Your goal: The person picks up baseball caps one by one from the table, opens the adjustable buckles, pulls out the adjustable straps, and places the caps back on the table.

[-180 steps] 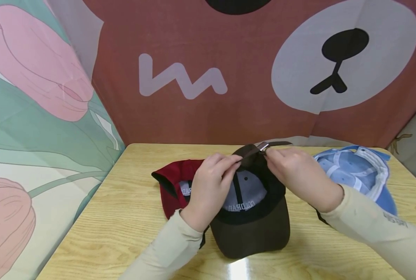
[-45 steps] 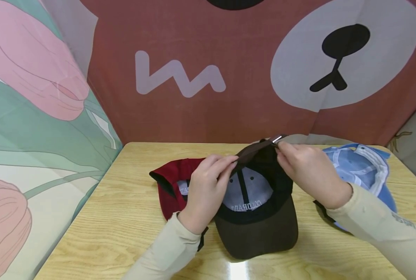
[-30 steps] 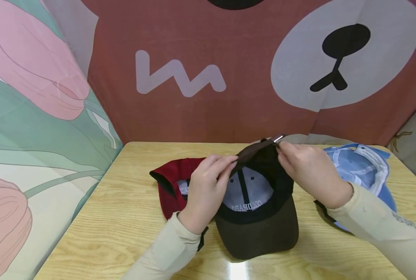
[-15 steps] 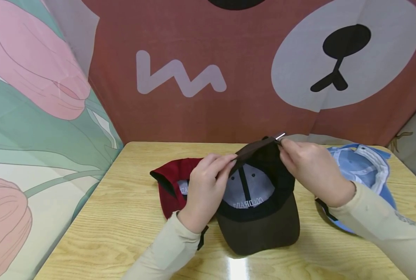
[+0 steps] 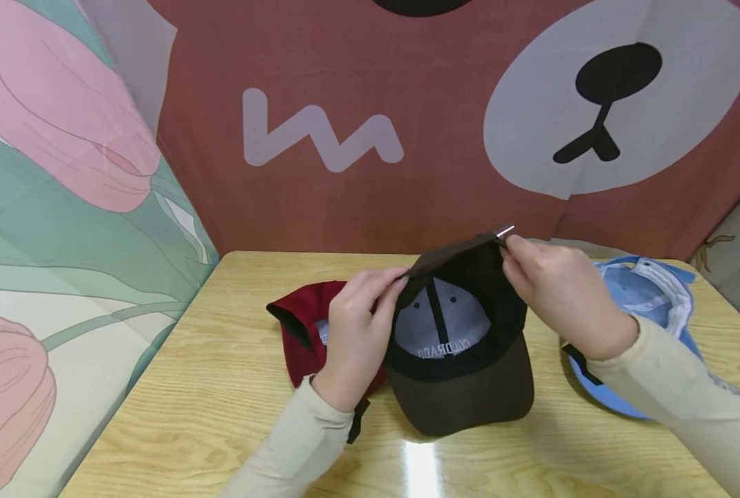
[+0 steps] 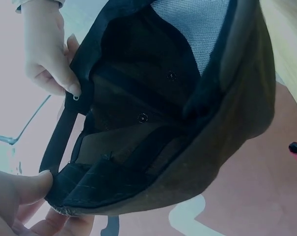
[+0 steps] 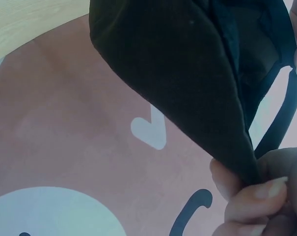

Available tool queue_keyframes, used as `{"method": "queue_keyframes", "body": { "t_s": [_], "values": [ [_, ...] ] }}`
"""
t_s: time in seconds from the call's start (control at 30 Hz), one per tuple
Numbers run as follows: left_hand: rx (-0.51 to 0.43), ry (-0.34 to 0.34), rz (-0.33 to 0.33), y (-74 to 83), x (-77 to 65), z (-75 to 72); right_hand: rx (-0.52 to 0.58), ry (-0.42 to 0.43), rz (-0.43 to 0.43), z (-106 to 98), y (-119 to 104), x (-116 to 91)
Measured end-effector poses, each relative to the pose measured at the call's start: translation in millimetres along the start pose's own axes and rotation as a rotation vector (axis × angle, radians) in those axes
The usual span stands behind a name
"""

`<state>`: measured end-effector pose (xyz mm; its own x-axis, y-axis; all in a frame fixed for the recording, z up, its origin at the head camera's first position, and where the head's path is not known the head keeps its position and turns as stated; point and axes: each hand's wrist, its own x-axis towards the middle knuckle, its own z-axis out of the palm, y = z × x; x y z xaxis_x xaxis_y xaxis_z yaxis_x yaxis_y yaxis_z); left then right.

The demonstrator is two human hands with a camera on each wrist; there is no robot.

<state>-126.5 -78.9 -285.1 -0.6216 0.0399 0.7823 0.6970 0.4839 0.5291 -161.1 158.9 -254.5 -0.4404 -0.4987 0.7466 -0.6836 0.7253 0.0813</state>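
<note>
A dark brown baseball cap (image 5: 463,398) is held tilted up, its inside toward the head camera and its brim lowest. Mirrored lettering shows on the grey front panel inside. My left hand (image 5: 354,328) pinches one corner of the back opening between thumb and fingers. At the other corner, my right hand (image 5: 563,294) pinches the edge beside a small metal buckle (image 5: 505,232). In the left wrist view a dark strap (image 6: 60,142) spans the gap between the two hands. The right wrist view shows my right fingers (image 7: 254,199) gripping the cap's edge.
A red cap (image 5: 298,332) lies on the wooden table (image 5: 202,387) at the left, partly behind my left hand. On the right, a light blue cap (image 5: 637,290) lies inside up, partly covered by my right arm. A brown bear-print cloth (image 5: 345,214) hangs behind the table.
My hands have spread farther apart since the earliest frame, and the loose strap tail past the buckle no longer shows. In the last half second the cap has risen slightly, my right hand moving up.
</note>
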Motion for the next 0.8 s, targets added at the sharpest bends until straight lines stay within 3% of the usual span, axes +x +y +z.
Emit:
{"method": "queue_keyframes", "body": {
  "t_s": [0.4,0.57,0.8],
  "values": [
    [-0.085,0.061,-0.047,-0.2,-0.7,-1.1,0.011,0.001,0.071,-0.1,2.4,2.2],
    [-0.091,0.033,0.018,0.4,-1.4,-0.3,0.093,0.010,0.133,-2.0,5.6,5.2],
    [0.038,-0.045,0.185,-2.3,-4.9,-0.8,0.246,-0.001,0.272,-5.4,5.9,5.6]
  ]
}}
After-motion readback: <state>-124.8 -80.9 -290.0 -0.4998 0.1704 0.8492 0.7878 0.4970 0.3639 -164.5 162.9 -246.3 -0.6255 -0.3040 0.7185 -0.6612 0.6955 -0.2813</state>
